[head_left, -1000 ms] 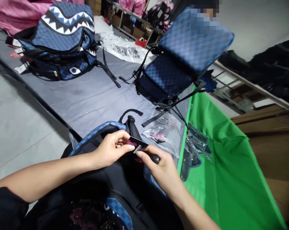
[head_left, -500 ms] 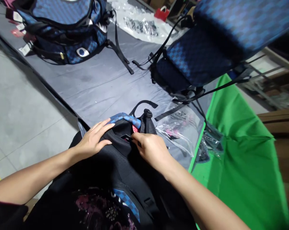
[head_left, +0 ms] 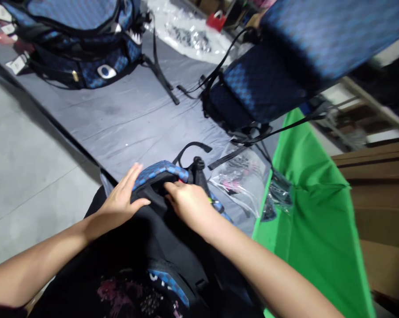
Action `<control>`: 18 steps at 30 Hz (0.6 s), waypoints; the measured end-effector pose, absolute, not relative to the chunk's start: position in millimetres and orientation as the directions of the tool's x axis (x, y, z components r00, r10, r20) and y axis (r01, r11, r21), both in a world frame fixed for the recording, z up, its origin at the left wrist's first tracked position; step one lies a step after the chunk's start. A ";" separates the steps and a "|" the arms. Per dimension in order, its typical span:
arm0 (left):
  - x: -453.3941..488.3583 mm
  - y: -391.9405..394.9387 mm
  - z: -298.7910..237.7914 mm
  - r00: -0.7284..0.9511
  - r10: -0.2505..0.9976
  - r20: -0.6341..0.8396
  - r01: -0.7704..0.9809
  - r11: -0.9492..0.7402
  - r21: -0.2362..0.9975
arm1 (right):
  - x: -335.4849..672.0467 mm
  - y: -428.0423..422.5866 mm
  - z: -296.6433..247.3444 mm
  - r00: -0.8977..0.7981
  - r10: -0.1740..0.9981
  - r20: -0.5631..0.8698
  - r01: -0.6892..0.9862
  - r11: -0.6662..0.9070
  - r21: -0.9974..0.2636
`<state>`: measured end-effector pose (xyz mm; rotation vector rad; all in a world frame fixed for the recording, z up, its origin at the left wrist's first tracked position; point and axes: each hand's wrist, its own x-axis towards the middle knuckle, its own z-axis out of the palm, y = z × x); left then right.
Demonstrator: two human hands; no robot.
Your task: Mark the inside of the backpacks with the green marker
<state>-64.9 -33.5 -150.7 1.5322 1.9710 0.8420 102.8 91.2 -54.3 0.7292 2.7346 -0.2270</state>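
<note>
Grey cloth point(head_left: 120, 119) spreads past backpack point(head_left: 159, 170) edge under left hand point(head_left: 122, 198), right hand point(head_left: 189, 205).

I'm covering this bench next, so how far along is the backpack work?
Looks done: the stacked backpacks, paper tags showing at their side. In hand: the near backpack; the left hand presses its checkered rim, the right hand has fingers at its opening. Likely left: the raised backpack and the clear packets.
</note>
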 end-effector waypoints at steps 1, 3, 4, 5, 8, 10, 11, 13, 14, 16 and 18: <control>-66.7 -33.7 -153.3 -0.247 0.969 -0.014 0.656 0.178 0.734 | 96.8 90.8 -55.7 -0.826 0.438 -0.355 0.498 0.862 -0.094; -71.0 -33.4 -161.1 -0.230 0.973 -0.008 0.653 0.160 0.740 | 84.2 91.1 -61.7 -0.855 0.390 -0.343 0.463 0.871 -0.163; -73.3 -32.7 -165.6 -0.215 0.977 0.002 0.654 0.142 0.743 | 78.6 92.1 -65.3 -0.868 0.366 -0.335 0.440 0.880 -0.178; -75.7 -31.8 -170.0 -0.203 0.979 0.016 0.657 0.124 0.743 | 74.2 93.4 -68.4 -0.875 0.358 -0.326 0.428 0.887 -0.176; -81.2 -29.3 -179.0 -0.189 0.980 0.068 0.666 0.077 0.742 | 68.1 95.5 -70.0 -0.884 0.364 -0.293 0.415 0.900 -0.136; -82.7 -29.0 -180.3 -0.183 0.981 0.064 0.667 0.076 0.741 | 70.2 93.5 -63.6 -0.894 0.343 -0.289 0.390 0.913 -0.122; -82.6 -29.2 -179.6 -0.185 0.981 0.052 0.666 0.086 0.741 | 73.3 91.7 -59.2 -0.898 0.318 -0.305 0.365 0.924 -0.112; -81.2 -29.4 -176.1 -0.209 0.978 0.020 0.657 0.125 0.743 | 84.2 88.0 -50.6 -0.892 0.270 -0.364 0.319 0.944 -0.082; -80.3 -29.1 -173.7 -0.226 0.974 0.002 0.646 0.149 0.748 | 91.8 86.6 -47.3 -0.876 0.262 -0.406 0.313 0.948 -0.062; -79.4 -27.1 -168.8 -0.250 0.967 -0.039 0.614 0.189 0.767 | 109.9 85.6 -43.4 -0.822 0.304 -0.482 0.353 0.935 -0.013; -81.6 -23.6 -165.7 -0.245 0.966 -0.083 0.574 0.213 0.790 | 127.8 86.0 -40.5 -0.761 0.399 -0.511 0.440 0.897 0.046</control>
